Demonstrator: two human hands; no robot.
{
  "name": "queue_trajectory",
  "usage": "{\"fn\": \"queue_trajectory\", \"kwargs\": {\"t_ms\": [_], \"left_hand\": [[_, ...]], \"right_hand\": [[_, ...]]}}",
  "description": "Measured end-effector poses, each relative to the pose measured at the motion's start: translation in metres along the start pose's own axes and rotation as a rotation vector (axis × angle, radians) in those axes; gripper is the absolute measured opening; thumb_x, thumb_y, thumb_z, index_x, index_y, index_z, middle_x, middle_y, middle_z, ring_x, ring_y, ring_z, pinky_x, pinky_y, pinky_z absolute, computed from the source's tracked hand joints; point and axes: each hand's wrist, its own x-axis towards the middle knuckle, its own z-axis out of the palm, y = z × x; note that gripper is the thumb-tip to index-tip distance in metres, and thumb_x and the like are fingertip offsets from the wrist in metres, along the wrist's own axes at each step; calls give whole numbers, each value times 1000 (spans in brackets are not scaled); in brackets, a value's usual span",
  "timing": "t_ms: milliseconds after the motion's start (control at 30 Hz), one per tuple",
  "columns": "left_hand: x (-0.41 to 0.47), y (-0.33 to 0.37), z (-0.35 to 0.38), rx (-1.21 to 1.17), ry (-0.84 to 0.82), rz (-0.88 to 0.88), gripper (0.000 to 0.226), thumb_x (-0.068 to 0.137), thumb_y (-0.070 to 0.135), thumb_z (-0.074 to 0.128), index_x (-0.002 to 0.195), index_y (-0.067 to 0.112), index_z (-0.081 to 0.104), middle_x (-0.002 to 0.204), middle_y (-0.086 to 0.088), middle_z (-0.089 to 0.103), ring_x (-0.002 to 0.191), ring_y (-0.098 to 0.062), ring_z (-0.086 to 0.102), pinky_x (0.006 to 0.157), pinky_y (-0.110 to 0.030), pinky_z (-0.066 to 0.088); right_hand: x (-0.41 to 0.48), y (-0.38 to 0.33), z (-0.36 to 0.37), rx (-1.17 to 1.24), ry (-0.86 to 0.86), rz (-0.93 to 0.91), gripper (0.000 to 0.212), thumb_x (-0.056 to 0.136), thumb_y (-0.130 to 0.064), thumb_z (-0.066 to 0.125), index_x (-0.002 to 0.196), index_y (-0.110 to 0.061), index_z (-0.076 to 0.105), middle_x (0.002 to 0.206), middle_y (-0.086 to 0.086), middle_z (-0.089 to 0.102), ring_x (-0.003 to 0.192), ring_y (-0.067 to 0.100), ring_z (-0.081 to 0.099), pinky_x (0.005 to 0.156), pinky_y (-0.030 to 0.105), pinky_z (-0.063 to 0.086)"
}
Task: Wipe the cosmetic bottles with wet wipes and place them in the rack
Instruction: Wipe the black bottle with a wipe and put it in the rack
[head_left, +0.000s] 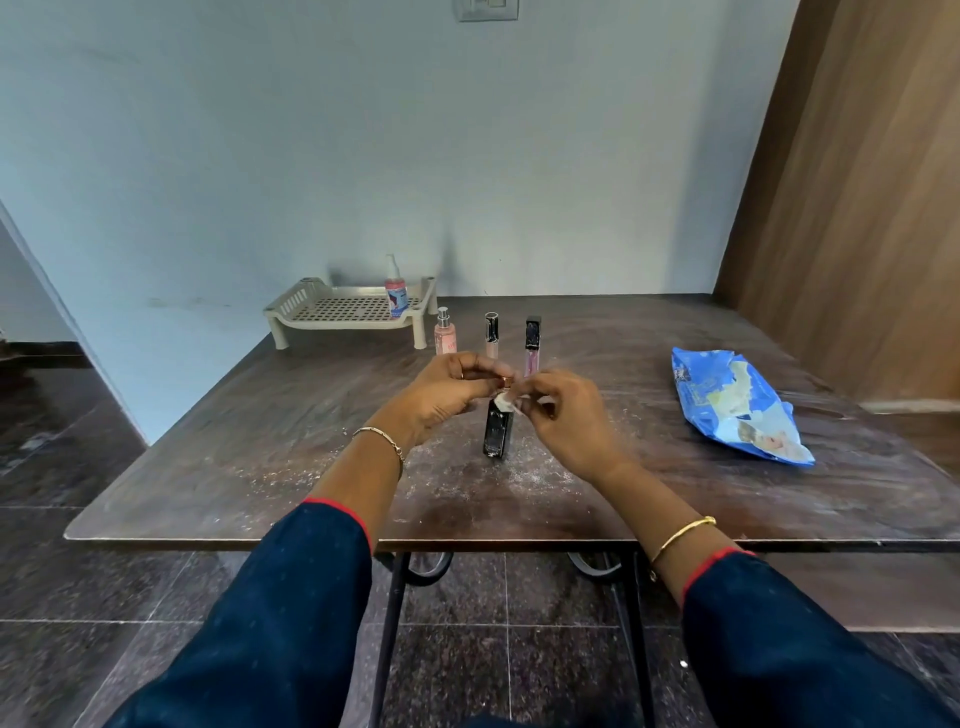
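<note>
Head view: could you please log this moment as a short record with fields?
left grip: holds the top of the black bottle
right grip: pinches the wet wipe against the bottle's neck
black bottle: upright on the table
rack: holds one spray bottle
waiting: pink bottle, clear tube, lilac tube, standing in front of the rack
wipes pack: on the table's right side

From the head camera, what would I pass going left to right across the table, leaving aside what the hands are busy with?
beige rack → red spray bottle standing in it → pink perfume bottle → pale tube with black cap → pink lip gloss tube → blue wet wipes pack
</note>
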Motion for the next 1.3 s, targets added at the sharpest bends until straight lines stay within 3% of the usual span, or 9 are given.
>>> {"fn": "queue_trajectory", "kwargs": {"t_ms": [67,133,233,400,667,833,933,1167,1300], "left_hand": [[-1,-1,1,-24,43,10,17,80,5,71,96,10,71,93,-1,74,93,-16,65,81,-29,53],[-2,-2,2,-42,67,34,17,78,5,72,94,7,71,90,-3,74,87,-14,68,74,-25,57],[-3,-3,1,-56,103,35,14,76,5,75,89,9,71,82,-1,74,78,-10,69,72,-27,58],[-1,-4,1,-107,134,44,22,75,-3,73,96,-4,67,75,-4,72,71,-12,70,62,-24,57],[7,-9,0,-59,169,47,23,73,-4,75,95,-5,67,88,-16,71,77,-18,69,65,-29,59],[5,-8,1,-34,156,53,20,72,-2,77,90,1,69,87,-14,71,79,-17,69,68,-30,60],[3,-8,0,-53,170,50,24,72,-4,76,95,-6,67,92,-20,70,81,-20,69,70,-33,60],[0,-3,-2,-51,196,20,29,72,-4,76,99,-10,65,81,-15,69,67,-14,69,58,-25,58],[0,-3,-2,-45,213,6,30,71,-4,77,97,-9,65,80,-14,69,68,-15,69,61,-27,59]], "right_hand": [[1,-2,6,-43,-7,-61,15,85,-5,68,95,-15,73,95,-3,67,81,11,61,78,28,55],[0,-1,10,-140,5,-139,17,85,-5,67,97,-16,72,96,-3,66,81,13,60,76,33,55],[-2,-2,12,-292,5,-280,20,86,-4,65,101,-15,71,100,0,66,84,20,61,72,37,56],[-6,-2,15,-472,-25,-419,26,81,2,67,104,-10,70,101,5,64,76,26,61,59,38,54],[-17,2,19,-522,-158,-455,30,79,6,66,105,-9,68,104,5,62,75,24,60,57,39,55],[-33,4,23,-535,-243,-452,22,81,0,63,100,-8,70,103,6,60,77,26,58,54,41,54],[-30,4,20,-554,-295,-474,21,85,-2,59,102,-9,69,107,7,58,80,28,58,56,44,53],[-5,-6,19,-520,-74,-392,24,77,3,70,96,-11,71,98,4,65,70,26,62,53,35,53],[-16,3,25,-497,-102,-385,28,79,3,68,103,-12,68,106,3,63,77,24,62,60,38,56]]}}
